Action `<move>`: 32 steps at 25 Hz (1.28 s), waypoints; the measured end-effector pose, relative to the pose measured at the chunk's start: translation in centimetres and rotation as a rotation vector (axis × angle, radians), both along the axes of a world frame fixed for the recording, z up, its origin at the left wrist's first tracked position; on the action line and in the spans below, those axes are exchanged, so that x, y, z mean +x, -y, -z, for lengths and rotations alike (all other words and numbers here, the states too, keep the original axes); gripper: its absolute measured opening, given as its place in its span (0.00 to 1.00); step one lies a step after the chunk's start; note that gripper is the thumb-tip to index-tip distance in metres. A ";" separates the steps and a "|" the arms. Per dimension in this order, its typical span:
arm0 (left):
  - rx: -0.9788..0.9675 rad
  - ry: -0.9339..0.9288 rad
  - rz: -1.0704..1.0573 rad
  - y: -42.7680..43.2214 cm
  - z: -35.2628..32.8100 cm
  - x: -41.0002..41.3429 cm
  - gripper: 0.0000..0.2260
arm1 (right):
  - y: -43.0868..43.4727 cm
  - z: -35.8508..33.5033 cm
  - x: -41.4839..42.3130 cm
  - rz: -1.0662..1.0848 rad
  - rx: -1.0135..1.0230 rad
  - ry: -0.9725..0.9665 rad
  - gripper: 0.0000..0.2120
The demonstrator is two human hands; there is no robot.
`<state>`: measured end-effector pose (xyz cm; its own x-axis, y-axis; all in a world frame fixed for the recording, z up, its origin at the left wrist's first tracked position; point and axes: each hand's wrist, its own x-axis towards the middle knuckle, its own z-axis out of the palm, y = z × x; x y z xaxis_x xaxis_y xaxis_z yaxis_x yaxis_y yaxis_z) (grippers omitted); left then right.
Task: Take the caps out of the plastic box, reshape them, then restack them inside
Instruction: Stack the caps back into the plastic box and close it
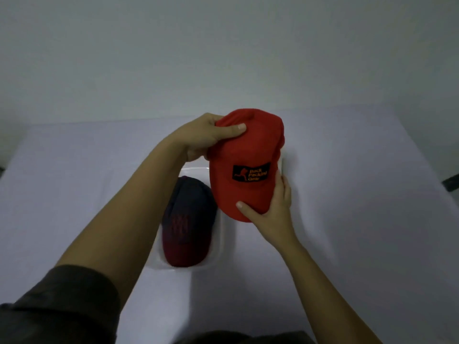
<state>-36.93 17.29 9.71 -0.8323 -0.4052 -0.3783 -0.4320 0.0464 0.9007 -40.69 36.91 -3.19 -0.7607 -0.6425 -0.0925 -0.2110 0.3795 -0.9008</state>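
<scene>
- A dark sleeve point(62, 306) is seen at the nearest left edge, and both bare forearms are stretched forward over the white-covered tabletop point(347, 219).
- A dark cap point(188, 224) is left lying in the plastic box point(224, 235). Its brim is turned toward the person, and it sits below and to the left of the raised cap.
- The right hand point(270, 212) is clamped on the near, brim end of the red cap point(248, 155), with the thumb laid across the top and the fingers wrapped up its right side.
- The red cap is held in the air above the right part of the box, patch side up. Its long axis runs from the brim, near the person, to the crown, farther off.
- The left hand point(203, 137) is clamped on the far left of the crown, with the thumb pressed on top. The hands are thus kept apart, one at each end of the cap.
- Reshaping is judged to be the step in hand. For restacking, the cap would have to be lowered down and leftward onto the dark cap, along the same axis. Nothing is seen in the way, though the box's right wall is hidden behind the red cap.
- A plain pale wall point(223, 45) closes the view beyond.
</scene>
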 end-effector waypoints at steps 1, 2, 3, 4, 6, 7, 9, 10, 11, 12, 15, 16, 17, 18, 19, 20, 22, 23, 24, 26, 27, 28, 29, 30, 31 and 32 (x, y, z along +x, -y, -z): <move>-0.047 -0.008 -0.017 1.9 -0.8 1.8 0.11 | 1.8 -0.2 1.3 -0.039 0.012 0.021 0.59; -0.079 -0.024 -0.034 3.4 -1.4 3.1 0.11 | 3.1 0.0 2.4 -0.071 0.040 0.035 0.62; -0.105 -0.038 -0.067 5.4 -1.8 4.8 0.10 | 4.8 0.2 3.8 -0.122 0.075 0.028 0.64; -0.130 -0.057 -0.092 7.2 -2.0 6.3 0.09 | 6.3 0.6 5.2 -0.181 0.120 -0.006 0.65; -0.170 -0.083 -0.108 10.2 -2.0 8.6 0.10 | 8.9 1.9 7.3 -0.300 0.230 -0.145 0.64; -0.183 -0.097 -0.109 11.2 -1.7 9.4 0.11 | 9.9 2.6 7.9 -0.351 0.291 -0.214 0.64; -0.203 -0.127 -0.120 12.8 -0.7 10.3 0.12 | 11.4 3.8 8.4 -0.415 0.419 -0.309 0.65; -0.216 -0.143 -0.127 13.4 -0.1 10.5 0.12 | 12.0 4.3 8.5 -0.428 0.474 -0.332 0.66; -0.230 -0.160 -0.133 14.0 0.5 10.7 0.12 | 12.3 4.6 8.6 -0.433 0.514 -0.345 0.67; -0.242 -0.180 -0.138 14.5 1.2 10.7 0.12 | 12.4 4.8 8.6 -0.433 0.538 -0.347 0.67; -0.237 -0.244 -0.169 15.4 2.6 10.4 0.13 | 12.0 5.0 9.0 -0.416 0.550 -0.371 0.64; -0.240 -0.255 -0.167 15.6 3.0 10.3 0.13 | 11.8 5.0 9.2 -0.405 0.543 -0.389 0.63; -0.247 -0.254 -0.147 15.7 3.2 10.1 0.13 | 11.5 5.0 9.4 -0.389 0.537 -0.399 0.62; -0.248 -0.240 -0.108 15.7 3.4 9.9 0.13 | 11.3 5.0 9.7 -0.372 0.524 -0.408 0.62; -0.237 -0.214 -0.048 15.7 3.7 9.7 0.12 | 10.9 5.1 10.0 -0.358 0.508 -0.419 0.61; -0.219 -0.175 0.027 15.5 4.1 9.5 0.11 | 10.6 5.1 10.3 -0.351 0.487 -0.425 0.60; -0.185 -0.068 0.162 15.0 5.3 9.2 0.12 | 10.1 5.1 11.0 -0.346 0.448 -0.415 0.57; -0.161 -0.017 0.207 14.8 6.1 9.1 0.13 | 9.8 5.2 11.3 -0.339 0.423 -0.406 0.56; -0.131 0.019 0.233 14.7 7.0 9.0 0.14 | 9.5 5.3 11.6 -0.321 0.382 -0.414 0.56; -0.079 0.051 0.247 14.6 8.5 8.8 0.15 | 8.9 5.7 12.0 -0.271 0.286 -0.492 0.54; -0.062 0.059 0.254 14.6 9.1 8.7 0.15 | 8.7 6.0 12.1 -0.252 0.256 -0.533 0.53; -0.048 0.072 0.269 14.6 9.6 8.6 0.14 | 8.6 6.2 12.1 -0.246 0.241 -0.559 0.53; -0.031 0.094 0.289 14.5 9.9 8.5 0.15 | 8.6 6.2 12.1 -0.247 0.230 -0.573 0.53; -0.008 0.123 0.308 14.6 10.2 8.4 0.16 | 8.7 6.1 12.1 -0.246 0.215 -0.581 0.53; 0.015 0.158 0.323 14.6 10.5 8.3 0.17 | 8.7 6.1 12.1 -0.242 0.191 -0.591 0.52; 0.033 0.196 0.331 14.7 10.9 8.2 0.18 | 8.7 6.1 12.1 -0.240 0.158 -0.603 0.52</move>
<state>-28.74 2.57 -1.16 -0.8266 -0.1110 -0.5518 -0.5627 0.1844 0.8058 -28.59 28.20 -9.28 -0.5467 -0.8138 0.1971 -0.7551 0.3774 -0.5362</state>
